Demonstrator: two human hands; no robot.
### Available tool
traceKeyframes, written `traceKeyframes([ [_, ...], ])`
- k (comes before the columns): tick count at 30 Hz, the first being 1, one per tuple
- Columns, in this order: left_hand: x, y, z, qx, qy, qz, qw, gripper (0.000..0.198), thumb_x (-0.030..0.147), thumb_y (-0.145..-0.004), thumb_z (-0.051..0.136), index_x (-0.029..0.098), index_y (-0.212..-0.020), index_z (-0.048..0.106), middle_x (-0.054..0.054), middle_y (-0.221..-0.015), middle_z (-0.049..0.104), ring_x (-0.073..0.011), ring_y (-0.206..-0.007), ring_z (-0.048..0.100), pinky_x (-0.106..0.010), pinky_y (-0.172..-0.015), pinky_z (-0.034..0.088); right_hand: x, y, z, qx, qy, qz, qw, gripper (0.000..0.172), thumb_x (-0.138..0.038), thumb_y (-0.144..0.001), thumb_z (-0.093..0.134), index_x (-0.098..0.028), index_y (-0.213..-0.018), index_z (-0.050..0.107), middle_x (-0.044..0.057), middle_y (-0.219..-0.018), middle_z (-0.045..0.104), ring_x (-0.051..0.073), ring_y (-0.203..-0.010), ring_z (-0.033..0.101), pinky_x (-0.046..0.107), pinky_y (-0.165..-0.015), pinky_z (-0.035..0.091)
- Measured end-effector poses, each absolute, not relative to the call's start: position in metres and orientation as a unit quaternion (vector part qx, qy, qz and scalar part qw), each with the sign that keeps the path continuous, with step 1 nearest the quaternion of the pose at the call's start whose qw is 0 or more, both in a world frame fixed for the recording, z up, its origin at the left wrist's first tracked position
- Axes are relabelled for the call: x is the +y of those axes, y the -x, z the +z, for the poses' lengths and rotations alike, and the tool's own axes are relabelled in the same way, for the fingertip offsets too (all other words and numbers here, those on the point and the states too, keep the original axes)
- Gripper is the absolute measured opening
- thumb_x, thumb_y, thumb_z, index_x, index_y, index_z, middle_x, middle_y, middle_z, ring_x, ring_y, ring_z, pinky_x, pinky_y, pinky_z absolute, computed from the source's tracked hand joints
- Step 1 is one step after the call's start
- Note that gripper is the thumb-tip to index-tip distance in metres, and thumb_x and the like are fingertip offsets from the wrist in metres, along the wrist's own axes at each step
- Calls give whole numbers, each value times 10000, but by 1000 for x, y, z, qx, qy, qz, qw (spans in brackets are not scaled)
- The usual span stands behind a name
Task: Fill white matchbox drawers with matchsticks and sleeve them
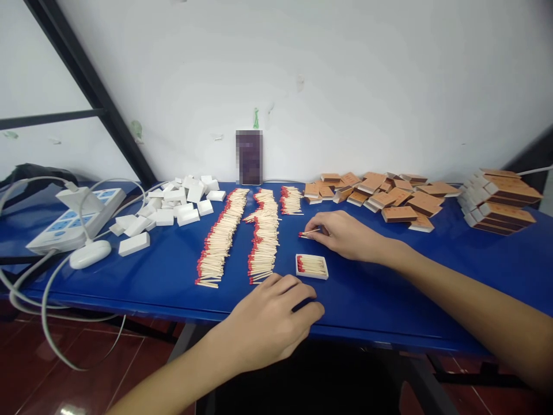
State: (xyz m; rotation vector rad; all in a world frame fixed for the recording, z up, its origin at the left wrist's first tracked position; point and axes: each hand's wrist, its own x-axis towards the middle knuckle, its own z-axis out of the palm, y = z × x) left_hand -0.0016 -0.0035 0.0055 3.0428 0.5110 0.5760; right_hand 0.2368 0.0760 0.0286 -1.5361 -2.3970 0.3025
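Note:
Between thumb and fingertips, my right hand (343,235) pinches matches (309,233), their red heads pointing left; how many is hard to make out. Just below it lies a white matchbox tray (311,275) with a layer of red-headed matches (313,265) inside. My left hand (276,320) is by the table's front edge, below the tray, its fingers loosely bent and a gap between thumb and forefinger; nothing shows in it. Long rows of matches, a left row (222,236) and a middle row (263,236), lie beyond it, with a shorter bunch (291,200) further back.
White trays (177,199) are heaped at the back left, beside a power strip (78,222) and cables. Brown matchbox sleeves (380,193) lie scattered at the back right. Stacked matchboxes (499,202) stand at the far right. A dark pixelated rectangle (249,157) is against the wall.

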Motion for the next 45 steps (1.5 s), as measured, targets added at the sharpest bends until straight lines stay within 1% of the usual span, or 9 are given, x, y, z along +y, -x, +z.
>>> traceKeyframes([
  [5,-4,1,5,167,-969,182,0,188,133,-945,506,163,-1104,603,-67,-1083,619,-201,-988,566,-347,-861,476,75,-237,32,-828,530,106,149,301,-407,-922,529,-176,-902,722,84,-891,733,209,-782,629,313,-668,411],
  [12,-3,0,6,164,-969,186,3,191,129,-948,496,159,-1104,602,-73,-1081,625,-205,-984,572,-343,-856,476,76,-237,27,-839,518,86,145,311,-396,-919,510,-177,-920,731,80,-873,729,194,-740,616,308,-652,410],
  [19,-3,0,5,165,-968,188,6,197,134,-955,487,159,-1110,606,-70,-1091,625,-210,-986,569,-352,-859,472,72,-231,30,-841,517,92,131,209,-247,-852,553,-192,-905,748,54,-793,728,175,-678,618,290,-632,408],
  [24,-3,1,5,163,-969,186,8,201,128,-958,478,152,-1109,608,-67,-1102,623,-212,-984,559,-357,-863,468,70,-229,32,-832,530,99,132,184,-201,-792,575,-186,-863,744,39,-764,729,162,-644,615,279,-631,412],
  [30,-3,0,5,166,-968,187,7,190,128,-959,484,155,-1102,606,-63,-1097,622,-206,-975,557,-355,-851,469,67,-226,42,-814,539,141,163,155,-236,-755,613,-193,-803,754,4,-626,673,140,-571,569,269,-598,398],
  [32,-3,0,5,164,-968,188,8,188,132,-960,485,155,-1102,606,-61,-1096,623,-205,-973,558,-354,-844,471,60,-225,49,-811,531,174,174,155,-264,-750,626,-197,-798,757,-10,-588,646,126,-536,535,263,-572,390],
  [35,-2,1,5,161,-969,189,9,182,136,-957,489,153,-1094,609,-55,-1090,623,-206,-971,560,-356,-839,474,48,-223,58,-814,507,235,160,161,-306,-753,643,-201,-799,756,-26,-557,622,105,-499,494,250,-536,376],
  [41,-3,1,5,164,-968,188,8,192,135,-958,489,154,-1110,605,-55,-1105,619,-213,-996,559,-361,-846,477,36,-218,59,-821,484,276,121,196,-373,-784,637,-216,-795,753,-19,-641,671,103,-538,517,234,-513,385],
  [45,-3,1,5,163,-968,189,7,201,127,-956,486,157,-1116,602,-55,-1104,619,-213,-986,560,-365,-842,482,36,-218,58,-824,478,280,115,208,-382,-800,635,-217,-809,760,-8,-702,702,112,-577,545,235,-527,399],
])
